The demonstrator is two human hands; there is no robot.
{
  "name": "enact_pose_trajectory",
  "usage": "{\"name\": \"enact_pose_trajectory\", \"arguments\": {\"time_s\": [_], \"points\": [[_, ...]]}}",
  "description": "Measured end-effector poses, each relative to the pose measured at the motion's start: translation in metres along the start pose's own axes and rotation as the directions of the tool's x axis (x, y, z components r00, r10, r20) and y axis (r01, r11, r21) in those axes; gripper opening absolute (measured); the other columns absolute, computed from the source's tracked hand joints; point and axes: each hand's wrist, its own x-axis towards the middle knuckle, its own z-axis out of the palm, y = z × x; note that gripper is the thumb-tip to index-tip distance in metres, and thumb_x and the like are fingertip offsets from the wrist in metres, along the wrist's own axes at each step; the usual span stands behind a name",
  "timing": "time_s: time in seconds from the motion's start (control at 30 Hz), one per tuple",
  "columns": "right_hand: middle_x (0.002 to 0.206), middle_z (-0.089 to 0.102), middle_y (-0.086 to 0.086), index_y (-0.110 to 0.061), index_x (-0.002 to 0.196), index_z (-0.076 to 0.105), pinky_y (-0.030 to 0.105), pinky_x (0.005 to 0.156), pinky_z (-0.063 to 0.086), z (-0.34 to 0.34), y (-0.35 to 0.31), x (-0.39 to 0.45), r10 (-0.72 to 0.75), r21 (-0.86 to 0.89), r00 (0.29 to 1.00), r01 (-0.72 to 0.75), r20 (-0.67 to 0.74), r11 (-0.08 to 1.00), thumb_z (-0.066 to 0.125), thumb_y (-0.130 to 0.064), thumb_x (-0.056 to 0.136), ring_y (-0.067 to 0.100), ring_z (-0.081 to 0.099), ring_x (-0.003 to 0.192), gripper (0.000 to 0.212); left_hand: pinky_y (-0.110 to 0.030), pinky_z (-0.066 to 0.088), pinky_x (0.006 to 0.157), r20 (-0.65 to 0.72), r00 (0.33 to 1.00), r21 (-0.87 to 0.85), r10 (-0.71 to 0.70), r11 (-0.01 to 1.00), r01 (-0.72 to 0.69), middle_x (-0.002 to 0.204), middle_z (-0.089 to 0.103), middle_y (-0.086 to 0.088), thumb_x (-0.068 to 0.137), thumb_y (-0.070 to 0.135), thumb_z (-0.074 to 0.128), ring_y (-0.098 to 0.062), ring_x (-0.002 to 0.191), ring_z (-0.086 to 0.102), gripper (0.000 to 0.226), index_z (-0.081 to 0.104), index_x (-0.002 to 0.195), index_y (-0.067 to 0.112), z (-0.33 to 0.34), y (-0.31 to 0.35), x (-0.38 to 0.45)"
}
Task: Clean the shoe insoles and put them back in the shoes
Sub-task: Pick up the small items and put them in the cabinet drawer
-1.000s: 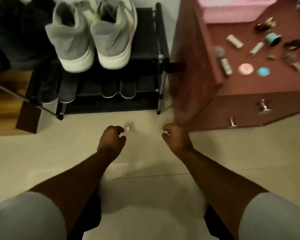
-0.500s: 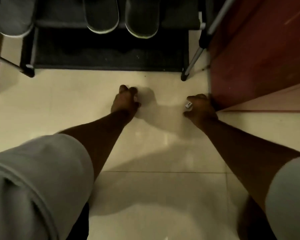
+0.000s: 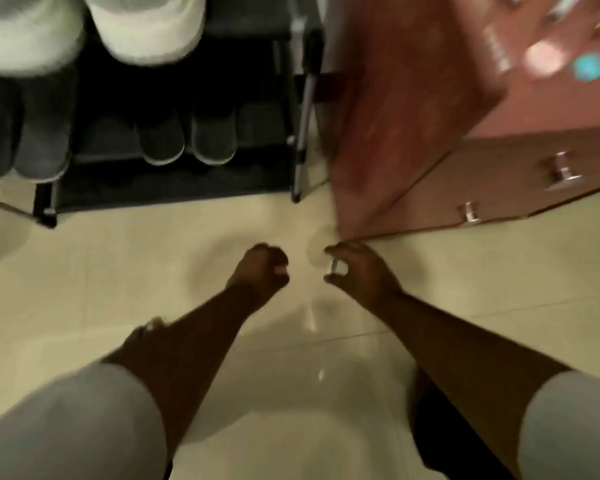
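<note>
My left hand (image 3: 260, 268) hovers over the pale tiled floor with its fingers curled in, and a small pink thing (image 3: 280, 270) shows at its fingertips. My right hand (image 3: 359, 270), just beside it, pinches a small white object (image 3: 336, 266) between thumb and forefinger. A pair of white-soled grey sneakers (image 3: 146, 26) stands on the top shelf of the black shoe rack (image 3: 297, 133). Dark shoes (image 3: 160, 140) sit heel-out on the lower shelf. No insole is visible. The whole frame is blurred.
A reddish-brown wooden cabinet (image 3: 395, 116) with metal drawer knobs (image 3: 561, 171) stands right of the rack, close to my right hand. Small items (image 3: 591, 65) lie on its top. Grey slippers (image 3: 42, 133) sit at the rack's lower left.
The view has tilted back up, so the sneakers and cabinet top show again. Both hands have lifted off the floor and come closer together; the pink thing left the floor and is at my left fingertips.
</note>
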Motion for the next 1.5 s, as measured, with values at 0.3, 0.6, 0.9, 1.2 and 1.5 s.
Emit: {"name": "enact_pose_trajectory", "arguments": {"time_s": [0.3, 0.6, 0.9, 1.2, 1.5], "points": [[0.107, 0.067, 0.01, -0.011, 0.118, 0.064, 0.035, 0.088, 0.049, -0.211, -0.047, -0.104, -0.002, -0.056, 0.906, -0.024, -0.422, 0.998, 0.079, -0.033, 0.07, 0.028, 0.061, 0.099, 0.055, -0.026, 0.05, 0.081, -0.264, 0.821, -0.029, 0.506, 0.847, -0.531, 0.105, 0.061, 0.003, 0.088, 0.021, 0.068, -0.01, 0.089, 0.059, 0.015, 0.07, 0.103, 0.017, -0.073, 0.219, -0.109], [0.129, 0.057, 0.003, -0.029, 0.132, 0.053, 0.029, 0.094, 0.043, -0.349, -0.013, -0.057, 0.026, -0.148, 0.885, -0.106, -0.465, 0.983, 0.075, -0.022, 0.075, 0.024, 0.051, 0.116, 0.062, -0.036, 0.045, 0.088, -0.245, 0.772, 0.46, 0.586, 0.772, -0.44, 0.115, 0.068, -0.008, 0.088, 0.029, 0.068, -0.028, 0.106, 0.059, 0.031, 0.069, 0.117, 0.018, -0.141, 0.367, -0.014], [0.1, 0.06, 0.002, -0.025, 0.106, 0.057, 0.029, 0.073, 0.051, -0.386, 0.063, -0.011, 0.302, 0.113, 0.736, -0.296, -0.606, 0.949, 0.074, -0.022, 0.072, 0.022, 0.059, 0.09, 0.038, -0.04, 0.032, 0.099, -0.333, 0.835, 0.6, 0.438, 0.781, -0.17, 0.103, 0.069, -0.006, 0.083, 0.041, 0.07, -0.031, 0.107, 0.058, 0.025, 0.07, 0.096, 0.02, -0.116, 0.383, 0.06], [0.096, 0.057, 0.004, -0.014, 0.098, 0.056, 0.027, 0.066, 0.039, -0.379, 0.084, -0.007, 0.305, 0.167, 0.682, -0.263, -0.664, 0.95, 0.075, -0.026, 0.077, 0.019, 0.054, 0.087, 0.031, -0.043, 0.032, 0.093, -0.411, 0.724, 0.602, 0.555, 0.761, -0.242, 0.115, 0.061, -0.012, 0.093, 0.034, 0.06, -0.035, 0.111, 0.049, 0.025, 0.07, 0.109, 0.017, -0.095, 0.377, 0.032], [0.089, 0.064, 0.004, -0.015, 0.093, 0.071, 0.029, 0.071, 0.044, -0.294, 0.072, -0.071, 0.019, -0.075, 0.906, -0.056, -0.423, 0.996, 0.058, -0.014, 0.086, 0.023, 0.06, 0.086, 0.014, -0.039, 0.046, 0.084, 0.081, 0.764, 0.725, 0.64, 0.488, -0.485, 0.122, 0.057, -0.01, 0.1, 0.016, 0.045, -0.029, 0.114, 0.053, 0.029, 0.06, 0.124, 0.013, -0.051, 0.343, -0.016]]}}
